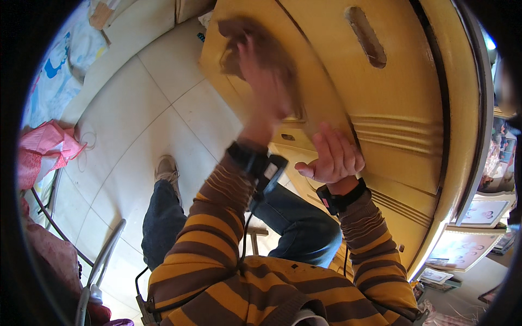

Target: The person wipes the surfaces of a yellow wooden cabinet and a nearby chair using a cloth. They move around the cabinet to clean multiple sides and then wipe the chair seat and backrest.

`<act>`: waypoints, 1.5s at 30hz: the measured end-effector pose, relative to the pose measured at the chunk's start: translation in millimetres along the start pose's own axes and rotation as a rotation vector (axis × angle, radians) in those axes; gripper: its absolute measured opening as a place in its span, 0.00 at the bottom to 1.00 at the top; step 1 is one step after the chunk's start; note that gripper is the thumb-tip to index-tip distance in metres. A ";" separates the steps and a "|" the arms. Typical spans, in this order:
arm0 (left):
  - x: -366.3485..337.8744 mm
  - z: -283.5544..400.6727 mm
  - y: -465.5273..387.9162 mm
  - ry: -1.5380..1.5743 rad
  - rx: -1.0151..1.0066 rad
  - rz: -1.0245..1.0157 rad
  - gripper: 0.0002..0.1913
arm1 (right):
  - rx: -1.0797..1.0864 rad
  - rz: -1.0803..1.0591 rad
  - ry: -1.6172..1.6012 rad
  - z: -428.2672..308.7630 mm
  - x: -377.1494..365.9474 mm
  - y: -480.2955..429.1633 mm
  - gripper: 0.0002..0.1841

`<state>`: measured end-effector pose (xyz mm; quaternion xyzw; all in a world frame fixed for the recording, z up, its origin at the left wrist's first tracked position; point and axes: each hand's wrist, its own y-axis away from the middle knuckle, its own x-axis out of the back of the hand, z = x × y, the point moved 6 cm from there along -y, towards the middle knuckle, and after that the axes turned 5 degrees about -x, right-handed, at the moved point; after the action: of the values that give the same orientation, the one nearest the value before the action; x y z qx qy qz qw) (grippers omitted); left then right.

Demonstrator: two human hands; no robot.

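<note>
My left hand [265, 83] is blurred and presses a dark brown cloth [281, 53] against the lower front of a yellow wooden cabinet [391, 93]. The cloth bunches past my fingertips and hides part of the panel. Lower and to the right, my right hand [336, 157] holds nothing, its thumb spread from the fingers. It is at the dark seam between two cabinet panels; whether it bears on the wood I cannot tell. Above it, an oblong recessed handle [366, 37] is set in the cabinet front.
White floor tiles [134, 118] lie at the left, with my shoe [167, 169] on them. A curved metal tube frame [102, 252] and a pink fabric item [47, 148] are at the left rim. Framed pictures [465, 248] stand beyond the cabinet's right edge.
</note>
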<state>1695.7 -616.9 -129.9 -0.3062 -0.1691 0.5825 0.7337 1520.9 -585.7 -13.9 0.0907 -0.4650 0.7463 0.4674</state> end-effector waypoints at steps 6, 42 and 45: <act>-12.1 65.4 116.3 0.141 0.186 -0.042 0.36 | -0.029 -0.060 -0.037 0.2 1.2 -4.3 0.33; 14.6 -178.4 201.6 0.138 1.052 0.088 0.24 | 0.004 0.006 0.014 -1.4 0.1 -3.6 0.32; -1.5 -120.5 243.0 0.079 1.062 0.067 0.27 | 0.001 -0.015 0.014 -1.2 1.0 -6.0 0.32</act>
<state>1585.7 -616.2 -377.8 0.0804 0.1867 0.5990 0.7745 1525.4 -583.4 -10.4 0.0893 -0.4605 0.7437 0.4764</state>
